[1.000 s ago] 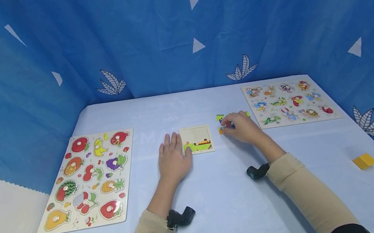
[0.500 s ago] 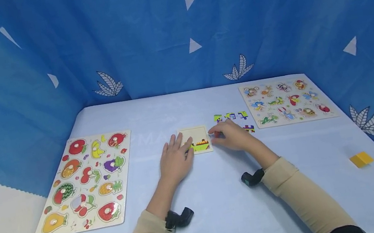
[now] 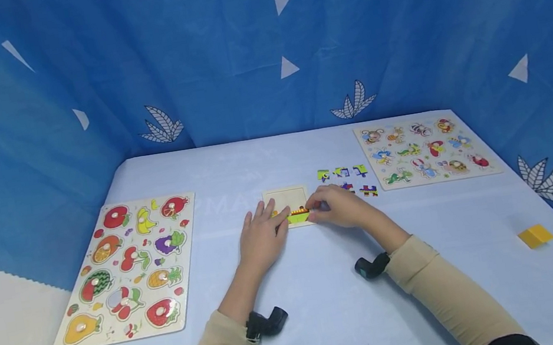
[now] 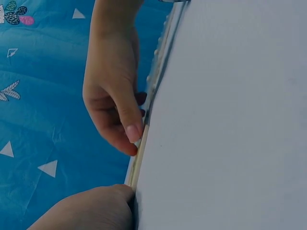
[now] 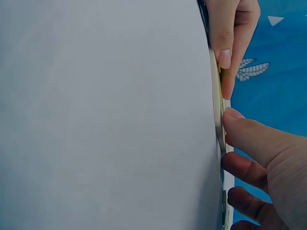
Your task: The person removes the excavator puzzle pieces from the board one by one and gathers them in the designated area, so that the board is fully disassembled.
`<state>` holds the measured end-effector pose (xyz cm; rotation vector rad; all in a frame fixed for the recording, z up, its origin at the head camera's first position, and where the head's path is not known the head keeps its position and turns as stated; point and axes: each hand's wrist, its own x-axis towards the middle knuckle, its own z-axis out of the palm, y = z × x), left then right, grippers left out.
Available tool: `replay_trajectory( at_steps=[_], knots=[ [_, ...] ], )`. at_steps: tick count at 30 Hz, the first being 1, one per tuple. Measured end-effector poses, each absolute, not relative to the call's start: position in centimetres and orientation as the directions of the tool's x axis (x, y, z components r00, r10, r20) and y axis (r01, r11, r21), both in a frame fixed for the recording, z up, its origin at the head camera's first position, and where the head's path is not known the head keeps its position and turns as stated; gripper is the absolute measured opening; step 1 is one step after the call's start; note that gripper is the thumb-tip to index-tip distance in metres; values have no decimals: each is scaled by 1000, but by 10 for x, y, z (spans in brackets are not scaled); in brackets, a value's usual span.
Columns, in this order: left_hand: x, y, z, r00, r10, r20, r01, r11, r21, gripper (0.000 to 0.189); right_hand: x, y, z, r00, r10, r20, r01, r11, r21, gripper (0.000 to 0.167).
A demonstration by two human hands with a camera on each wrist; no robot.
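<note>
A small wooden jigsaw tray (image 3: 284, 196) lies mid-table in the head view. Green puzzle pieces (image 3: 298, 217) with an orange and dark strip line its near side; its far part shows bare wood. My left hand (image 3: 263, 240) rests over the tray's left side, fingers extended, index finger and thumb reaching onto the pieces. At the tray's right edge, my right hand (image 3: 336, 206) touches with thumb and index fingertips. Its other fingers are loosely bent and apart in the right wrist view. I see nothing held there. Several loose jigsaw pieces (image 3: 341, 173) lie beyond it, partly covered.
A fruit peg puzzle board (image 3: 125, 272) lies on the left of the white-covered table (image 3: 323, 308). An insect peg puzzle board (image 3: 426, 151) is at the back right. Near the right edge sits a yellow block (image 3: 535, 236). A blue curtain (image 3: 234, 35) hangs behind.
My right hand has come left from the loose pieces to the tray's right edge, then closer onto the near-side pieces. My left index finger and thumb have shifted right over the tray.
</note>
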<state>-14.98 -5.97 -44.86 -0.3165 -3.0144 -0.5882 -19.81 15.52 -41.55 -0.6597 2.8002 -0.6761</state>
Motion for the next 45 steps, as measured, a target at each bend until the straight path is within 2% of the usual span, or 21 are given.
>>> replay_trajectory(
  at_steps=[6, 19, 36, 45],
  knots=[
    [-150, -60, -449, -977, 191, 94, 212, 911, 353, 40, -198, 154, -417, -882, -465, -81, -379, 800, -465, 36],
    [-152, -60, -449, -977, 195, 86, 213, 906, 365, 40, -200, 150, -419, -885, -460, -67, -375, 792, -483, 27],
    [-152, -60, -449, -979, 186, 86, 205, 899, 387, 40, -198, 148, -421, -916, -393, -80, -238, 694, -679, 22],
    [-152, -60, -449, -978, 184, 101, 209, 897, 390, 40, -194, 170, -416, -918, -386, -88, -220, 682, -698, 25]
  ],
)
